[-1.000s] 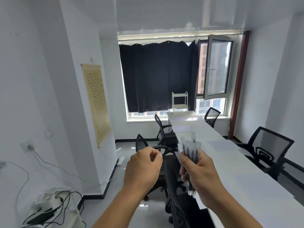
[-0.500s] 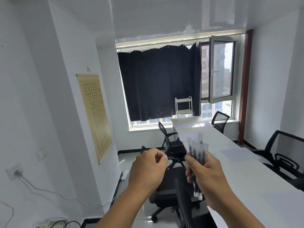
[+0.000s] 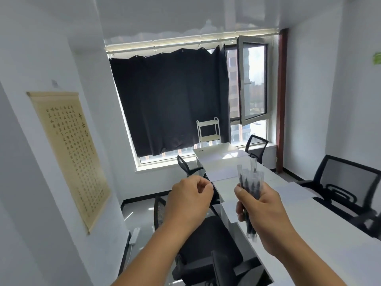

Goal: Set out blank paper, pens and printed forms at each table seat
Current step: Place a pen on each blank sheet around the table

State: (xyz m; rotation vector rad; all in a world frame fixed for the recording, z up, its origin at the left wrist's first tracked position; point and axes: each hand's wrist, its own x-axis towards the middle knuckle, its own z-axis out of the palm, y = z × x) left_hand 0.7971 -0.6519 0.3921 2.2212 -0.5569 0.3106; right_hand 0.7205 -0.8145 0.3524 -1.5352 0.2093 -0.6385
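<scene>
The right hand (image 3: 266,211) grips a bundle of pens (image 3: 249,182) upright over the table's near left edge, fingers curled round the barrels so the capped ends stand above the fist and the other ends stick out below it, while the left hand (image 3: 188,200) hangs beside it over a chair (image 3: 206,240), fingers curled in with nothing seen in them. Beyond, sheets of paper (image 3: 292,191) lie along the long white table (image 3: 329,244), with bare stretches of tabletop between them. More chairs stand on both sides up to the curtain (image 3: 169,100).
</scene>
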